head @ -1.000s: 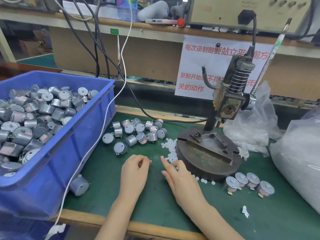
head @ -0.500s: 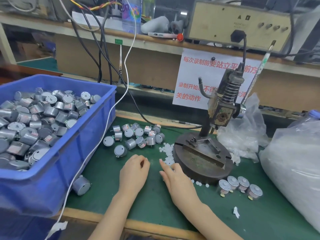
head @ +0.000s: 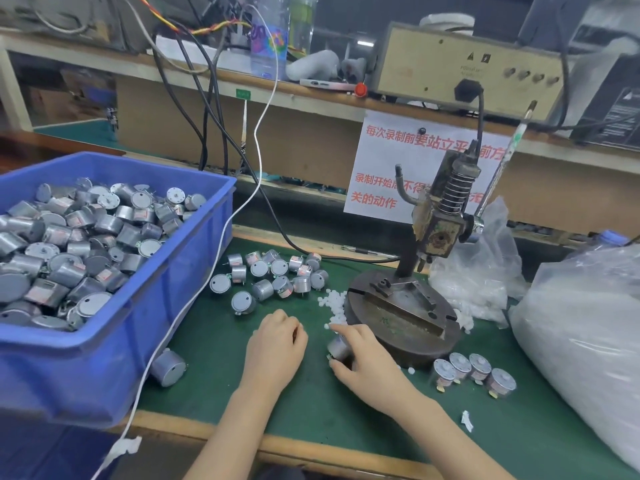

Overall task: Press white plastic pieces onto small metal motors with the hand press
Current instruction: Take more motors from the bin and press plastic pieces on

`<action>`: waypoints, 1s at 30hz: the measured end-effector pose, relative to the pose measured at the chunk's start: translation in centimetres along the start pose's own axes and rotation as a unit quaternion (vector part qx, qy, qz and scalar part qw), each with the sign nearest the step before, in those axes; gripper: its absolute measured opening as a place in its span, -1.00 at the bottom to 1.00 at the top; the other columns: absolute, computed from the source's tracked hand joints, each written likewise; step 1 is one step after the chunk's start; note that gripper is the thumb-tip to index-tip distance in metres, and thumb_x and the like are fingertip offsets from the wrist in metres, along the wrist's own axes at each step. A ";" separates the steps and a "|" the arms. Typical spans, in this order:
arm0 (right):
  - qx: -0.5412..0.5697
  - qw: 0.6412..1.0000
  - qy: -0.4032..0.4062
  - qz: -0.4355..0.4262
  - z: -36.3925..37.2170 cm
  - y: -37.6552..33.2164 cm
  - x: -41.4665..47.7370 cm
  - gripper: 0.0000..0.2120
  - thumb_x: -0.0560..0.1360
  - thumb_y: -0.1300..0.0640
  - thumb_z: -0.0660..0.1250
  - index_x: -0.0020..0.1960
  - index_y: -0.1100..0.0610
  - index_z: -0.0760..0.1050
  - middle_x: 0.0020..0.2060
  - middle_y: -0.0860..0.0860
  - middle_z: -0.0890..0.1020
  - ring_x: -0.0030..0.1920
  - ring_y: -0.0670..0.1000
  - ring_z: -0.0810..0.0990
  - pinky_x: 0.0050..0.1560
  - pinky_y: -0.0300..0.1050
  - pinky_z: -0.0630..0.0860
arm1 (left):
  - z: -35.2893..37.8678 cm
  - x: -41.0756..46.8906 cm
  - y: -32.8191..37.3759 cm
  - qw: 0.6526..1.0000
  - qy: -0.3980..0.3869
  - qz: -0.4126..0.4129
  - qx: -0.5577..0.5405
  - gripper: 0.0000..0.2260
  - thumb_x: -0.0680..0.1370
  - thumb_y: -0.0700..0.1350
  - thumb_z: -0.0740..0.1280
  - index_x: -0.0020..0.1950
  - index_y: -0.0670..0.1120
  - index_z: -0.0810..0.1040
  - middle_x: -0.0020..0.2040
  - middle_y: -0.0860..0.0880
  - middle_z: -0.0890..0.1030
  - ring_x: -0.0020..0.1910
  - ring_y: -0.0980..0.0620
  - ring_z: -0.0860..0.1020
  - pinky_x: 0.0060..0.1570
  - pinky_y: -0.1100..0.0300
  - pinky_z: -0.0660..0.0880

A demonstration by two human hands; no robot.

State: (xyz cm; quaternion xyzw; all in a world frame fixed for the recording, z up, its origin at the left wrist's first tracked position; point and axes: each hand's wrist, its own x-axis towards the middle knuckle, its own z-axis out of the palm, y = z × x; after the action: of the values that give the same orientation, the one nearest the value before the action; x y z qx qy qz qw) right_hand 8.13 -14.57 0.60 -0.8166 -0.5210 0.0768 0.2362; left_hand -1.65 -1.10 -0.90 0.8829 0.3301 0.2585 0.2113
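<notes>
New bit: a motor (head: 339, 346) now shows in the right hand (head: 372, 365), pinched between thumb and fingers low over the counter (head: 221, 375). Half a second back that hand was only poking at the white pieces (head: 334, 306). That pile sits at the motor's 12 o'clock, and the hand press (head: 440, 220) is up at 2. The left hand (head: 277, 344) lies knuckles-up at 9 with its fingers curled, and I can't tell if it's got a piece. My guess is cap on next, then pressing. A row of motors (head: 471, 370) waits at 4 o'clock.
</notes>
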 end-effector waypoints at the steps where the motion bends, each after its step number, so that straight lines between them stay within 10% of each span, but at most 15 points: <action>1: -0.004 1.000 -0.015 -0.007 -0.2 0.0 0.0 -0.49 0.51 0.11 0.25 0.41 -0.12 0.21 0.21 -0.09 0.31 -0.27 -0.25 0.35 -0.04 -0.32 0.30 | 0.0 0.0 0.0 1.000 0.001 0.003 0.004 -0.77 0.58 -0.05 0.14 -0.10 -0.12 0.54 -0.16 0.06 0.37 -0.03 0.03 0.41 -0.22 0.14 0.37; 8: -0.281 0.956 -0.056 -0.059 -1.5 -1.2 0.2 -0.44 0.50 0.30 0.15 0.44 -0.04 0.17 0.40 0.00 0.19 0.16 0.10 0.42 -0.15 -0.09 0.36 | 0.2 -0.1 -0.1 1.000 0.004 0.006 0.012 -0.77 0.58 -0.05 0.14 -0.11 -0.11 0.53 -0.17 0.08 0.35 -0.02 0.04 0.40 -0.23 0.15 0.35; 14: -0.463 0.877 -0.044 -0.119 -2.5 -3.2 0.7 -0.52 -0.13 0.05 0.59 -0.21 -0.03 0.62 -0.27 -0.13 0.60 -0.47 -0.15 0.48 -0.61 -0.29 0.26 | 0.3 -0.1 -0.1 0.999 0.010 0.009 0.031 -0.76 0.59 -0.04 0.12 -0.13 -0.11 0.50 -0.11 0.02 0.44 -0.02 0.03 0.40 -0.20 0.14 0.36; 21: -0.262 0.964 -0.025 -0.042 -1.8 -2.0 2.0 -0.66 0.52 0.30 0.16 0.27 0.13 0.29 0.19 0.03 0.38 0.15 0.10 0.43 -0.13 -0.05 0.36 | 0.1 -0.2 0.0 1.000 -0.002 0.005 0.026 -0.76 0.59 -0.04 0.12 -0.14 -0.10 0.49 -0.16 0.07 0.35 -0.02 0.04 0.40 -0.22 0.16 0.34; 30: 0.014 0.975 0.203 0.085 -7.7 2.6 1.2 -0.69 0.43 0.10 0.42 0.15 0.00 0.48 -0.09 -0.03 0.58 0.02 -0.01 0.45 -0.05 -0.14 0.34 | 0.1 -0.1 0.0 1.000 0.001 0.001 0.018 -0.77 0.60 -0.06 0.11 -0.17 -0.11 0.46 -0.18 0.07 0.35 -0.05 0.05 0.38 -0.25 0.18 0.30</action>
State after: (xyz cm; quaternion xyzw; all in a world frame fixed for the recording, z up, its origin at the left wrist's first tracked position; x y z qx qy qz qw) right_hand 13.63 -16.75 6.34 -0.8530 -0.3896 -0.0632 0.3414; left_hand -1.66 -1.24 -1.01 0.8869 0.3338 0.2534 0.1947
